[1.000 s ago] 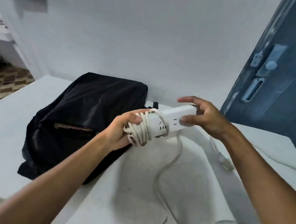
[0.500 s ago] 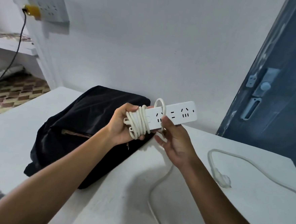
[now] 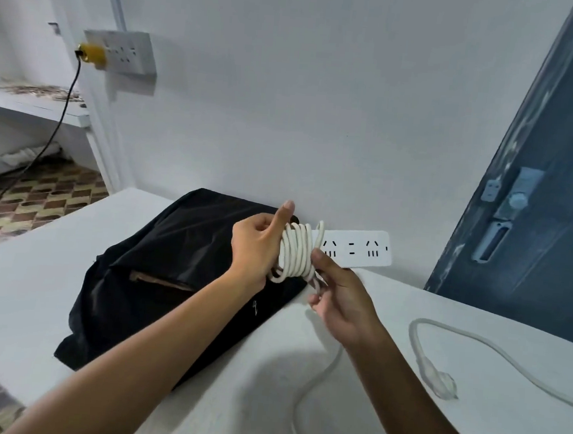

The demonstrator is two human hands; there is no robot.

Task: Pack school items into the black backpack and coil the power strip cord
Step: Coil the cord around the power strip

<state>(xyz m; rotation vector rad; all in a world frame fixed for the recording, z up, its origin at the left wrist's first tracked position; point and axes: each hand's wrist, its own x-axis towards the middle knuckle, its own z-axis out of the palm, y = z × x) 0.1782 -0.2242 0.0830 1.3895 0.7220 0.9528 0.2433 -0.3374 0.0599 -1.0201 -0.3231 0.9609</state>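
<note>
More cord (image 3: 294,251) loops wrap the power strip (image 3: 357,249) than before, seemingly.

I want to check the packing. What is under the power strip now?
Under the power strip, held up by the left hand, lie the black backpack and white table. The backpack's contents are hidden.

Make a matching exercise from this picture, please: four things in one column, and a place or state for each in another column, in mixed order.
Things:
1. black backpack
2. power strip
3. plug
4. yellow plug

Places or states:
A. lying loose on the white table, at the end of the cord
B. held up, with cord loops wound around one end
C. lying flat on the table by the wall
D. in the wall socket

Pairs: 1-C, 2-B, 3-A, 4-D
</note>
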